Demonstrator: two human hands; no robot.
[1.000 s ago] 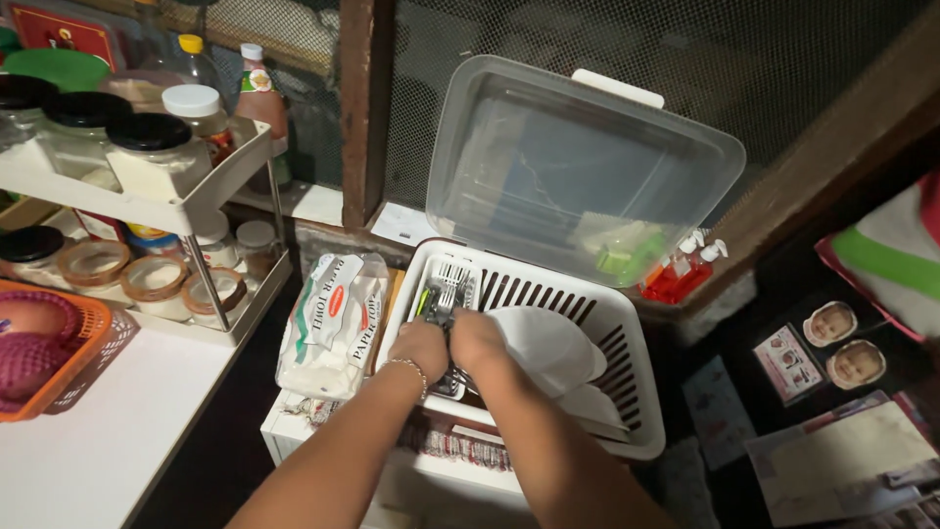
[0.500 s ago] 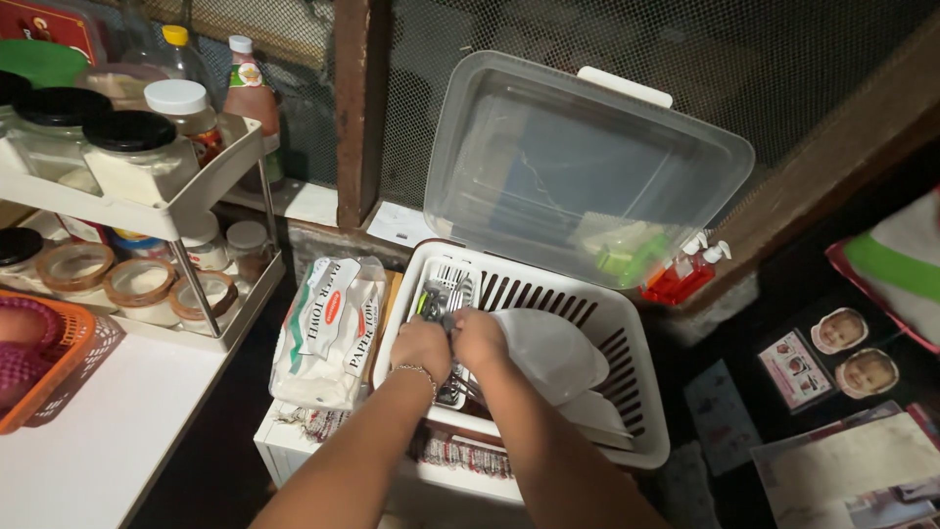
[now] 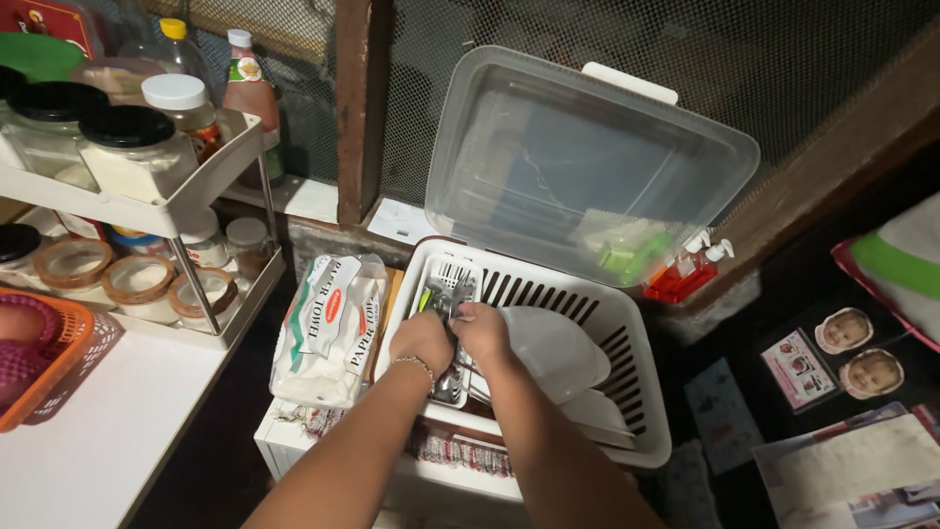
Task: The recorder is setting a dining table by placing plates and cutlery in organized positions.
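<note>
Both hands, left hand [image 3: 421, 338] and right hand [image 3: 482, 328], closed together around loose metal cutlery [image 3: 446, 294] in the left compartment of the white slotted plastic dish rack [image 3: 641, 387], clear hinged lid [image 3: 587, 167] raised, white plates [image 3: 553, 353] alongside; sorting judged unfinished.

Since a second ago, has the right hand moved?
Yes: the right hand crept up the white slatted plastic rack, towards its cutlery slot.

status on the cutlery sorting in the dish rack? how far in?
Done: clear lid is up, white plates sit in the white rack. In hand: left hand and right hand are both in the cutlery compartment, gripping utensils. Left: forks there are unsorted; how many, can't tell.
</note>
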